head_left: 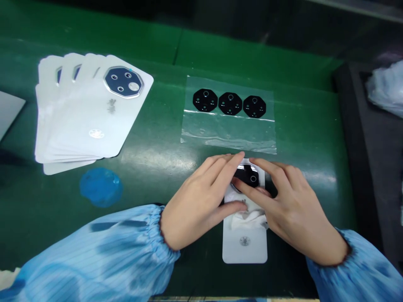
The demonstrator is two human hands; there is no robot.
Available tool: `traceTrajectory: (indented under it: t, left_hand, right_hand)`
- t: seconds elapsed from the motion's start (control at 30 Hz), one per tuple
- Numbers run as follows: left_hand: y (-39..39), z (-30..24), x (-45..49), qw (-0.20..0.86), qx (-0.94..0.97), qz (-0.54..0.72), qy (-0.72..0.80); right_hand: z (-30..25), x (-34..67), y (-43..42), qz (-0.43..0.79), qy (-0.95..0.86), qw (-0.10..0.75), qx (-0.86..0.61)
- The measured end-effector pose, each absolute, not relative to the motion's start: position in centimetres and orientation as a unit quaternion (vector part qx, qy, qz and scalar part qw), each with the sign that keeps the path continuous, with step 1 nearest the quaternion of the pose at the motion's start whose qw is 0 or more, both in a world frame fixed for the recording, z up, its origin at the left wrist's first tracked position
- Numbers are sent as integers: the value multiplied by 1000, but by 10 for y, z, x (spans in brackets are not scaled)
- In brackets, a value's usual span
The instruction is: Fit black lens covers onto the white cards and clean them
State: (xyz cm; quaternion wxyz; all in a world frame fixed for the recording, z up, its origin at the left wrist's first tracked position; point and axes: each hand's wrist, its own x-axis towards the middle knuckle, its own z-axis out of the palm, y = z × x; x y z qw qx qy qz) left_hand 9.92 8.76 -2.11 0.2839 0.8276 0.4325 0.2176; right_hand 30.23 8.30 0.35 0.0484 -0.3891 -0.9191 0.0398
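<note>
A white phone back cover point(244, 245) lies on the green table in front of me. My left hand point(201, 201) and my right hand point(289, 205) both rest on its upper end, fingers stretched flat and pressing around a black octagonal camera lens piece point(248, 175) seated there. A crumpled white cloth point(248, 218) lies on the cover between my hands, under my right palm. Both wrists wear blue sleeves.
A fanned stack of white back covers point(82, 117), the top one with a fitted lens, lies at the left. A clear film point(228, 130) holds three black lens pieces point(229, 103). A blue round film point(100, 187) lies nearby. A dark tray point(368, 138) stands at the right.
</note>
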Motion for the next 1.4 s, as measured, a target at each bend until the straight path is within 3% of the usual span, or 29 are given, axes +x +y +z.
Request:
traceTrajectory:
  t: [0.2,0.43,0.63,0.73,0.83,0.9,1.0,1.07,1.17,1.27,1.4]
  left_hand:
    - [88,-21,99,294,824,217,433]
    - [88,-18,99,314,804,228,450]
    - [90,-20,94,396,742,282,461]
    - [92,-20,91,443,701,301,471]
    - [92,-15,91,512,644,318,472]
    - [90,-10,92,574,597,328,455]
    - [87,-5,96,646,533,349,420]
    - [86,-4,97,661,507,372,410]
    - [84,-5,99,648,495,400,418]
    - [81,-7,102,590,527,405,458]
    - [77,-4,105,460,589,409,524]
  right_hand:
    - [-3,304,87,48,-913,67,-400]
    - [10,318,78,268,-874,178,-364]
    - [2,311,62,236,-925,166,-249]
    - [-1,311,64,322,-855,264,-311]
    - [-2,312,69,462,-637,404,-466]
    - [-3,313,73,551,-490,439,-514]
    - [-3,315,76,670,-386,421,-474]
    - [0,315,74,704,-420,360,-446]
    - [5,311,68,629,-550,279,-474]
    - [8,302,62,523,-622,271,-515]
    - [8,293,57,507,-649,273,-497]
